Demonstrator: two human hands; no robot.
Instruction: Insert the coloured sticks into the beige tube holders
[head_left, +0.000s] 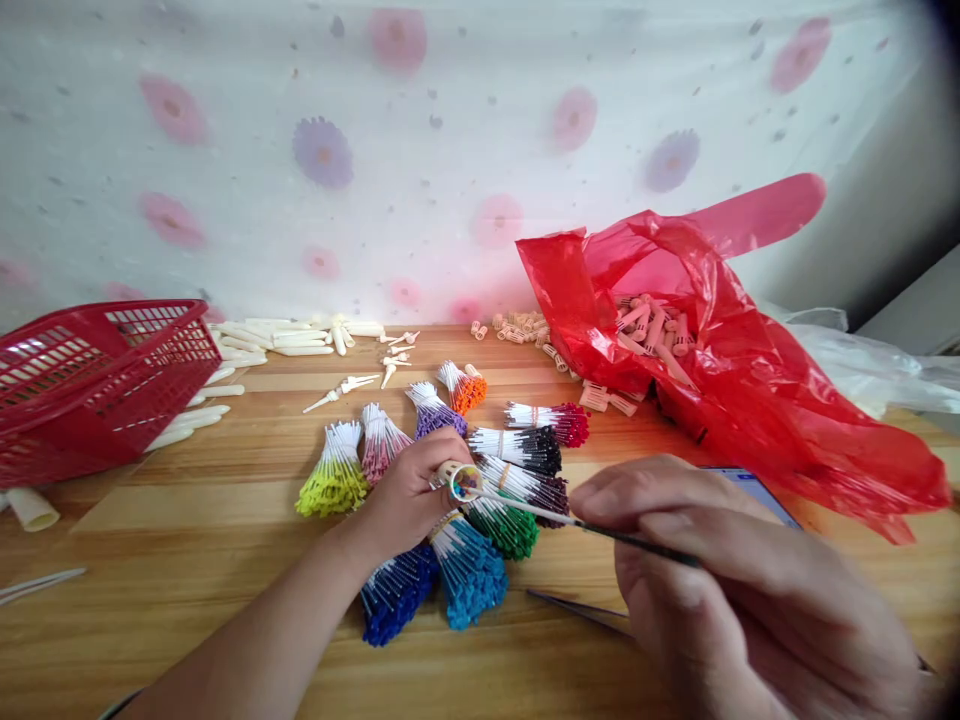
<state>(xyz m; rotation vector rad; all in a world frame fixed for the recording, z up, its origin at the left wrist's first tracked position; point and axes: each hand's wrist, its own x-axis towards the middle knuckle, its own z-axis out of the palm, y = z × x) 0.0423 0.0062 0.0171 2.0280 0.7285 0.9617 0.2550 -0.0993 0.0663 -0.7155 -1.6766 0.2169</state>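
Note:
My left hand (424,490) is closed around a short cream tube (466,484), its round mouth facing me with small coloured bits inside. Between thumb and fingers, my right hand (720,580) pinches a thin pen refill (536,508), white towards the tube and black towards my palm. The refill's white end is at the tube's mouth; I cannot tell how far inside it reaches. Around my left hand lie banded bundles of refills, among them yellow (334,470), dark blue (397,595), light blue (469,570), green (510,525), black (525,447) and red (551,420).
A red basket (105,400) stands at the left beside cream tubes (277,338). Pointed cream pieces (341,392) lie behind the bundles. At the right, a red plastic bag (720,330) holds pink parts (652,325). Dark pointed prongs (577,606) lie beside my right hand, partly hidden.

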